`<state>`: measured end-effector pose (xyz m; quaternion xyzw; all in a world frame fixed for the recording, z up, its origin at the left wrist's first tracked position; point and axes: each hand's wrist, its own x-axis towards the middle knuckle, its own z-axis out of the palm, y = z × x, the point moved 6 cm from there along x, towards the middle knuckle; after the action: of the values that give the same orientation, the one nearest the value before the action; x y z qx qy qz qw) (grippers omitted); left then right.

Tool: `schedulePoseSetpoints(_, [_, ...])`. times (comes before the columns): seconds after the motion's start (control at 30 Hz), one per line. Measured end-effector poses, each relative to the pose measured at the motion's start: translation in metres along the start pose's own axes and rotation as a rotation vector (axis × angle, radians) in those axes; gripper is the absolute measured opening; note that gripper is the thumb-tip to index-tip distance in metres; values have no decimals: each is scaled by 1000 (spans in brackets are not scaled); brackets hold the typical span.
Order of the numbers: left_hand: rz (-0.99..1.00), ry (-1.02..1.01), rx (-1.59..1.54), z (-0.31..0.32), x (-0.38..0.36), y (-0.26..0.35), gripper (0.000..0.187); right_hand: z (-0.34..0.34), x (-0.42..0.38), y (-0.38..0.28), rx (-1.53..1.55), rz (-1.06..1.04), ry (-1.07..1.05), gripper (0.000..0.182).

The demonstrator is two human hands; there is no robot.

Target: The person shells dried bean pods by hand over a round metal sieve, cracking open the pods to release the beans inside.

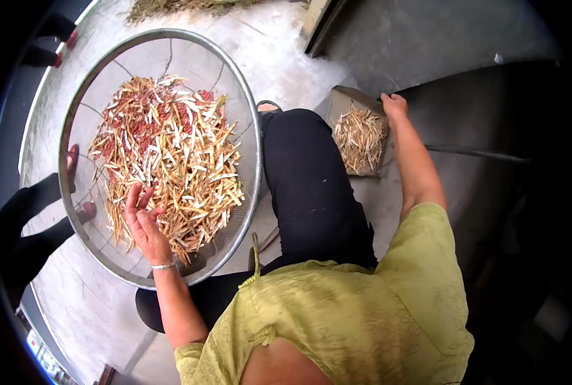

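A large round mesh sieve (258, 160) with a metal rim rests by my knees. In it lie dry split pods (196, 173) and, mostly toward the upper left, small red beans (138, 125). My left hand (146, 224) is over the sieve's lower left part, fingers apart and holding nothing visible. To the right of my knee is a box-like container (350, 96) with more dry pods (361, 138) inside. At its upper right edge, my right hand (394, 104) grips the rim with bent fingers.
Another person's legs (35, 205) in dark trousers stand at the left, beside the sieve. More feet (64, 48) show at the upper left. Dry stalks (177, 8) lie on the pale floor (279, 38) at the top. A dark bar (475, 153) extends right of the container.
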<state>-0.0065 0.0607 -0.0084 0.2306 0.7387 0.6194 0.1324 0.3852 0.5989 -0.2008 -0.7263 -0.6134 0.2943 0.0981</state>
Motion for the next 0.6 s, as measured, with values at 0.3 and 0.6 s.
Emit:
schedulePoseSetpoints(0.3, [-94, 217, -350, -26, 0, -7, 41, 2, -190, -269, 847, -562, -573, 21])
schedulePoseSetpoints(0.6, [-3, 413, -593, -79, -1, 12, 36, 78, -489, -346, -71, -1658, -1202, 22])
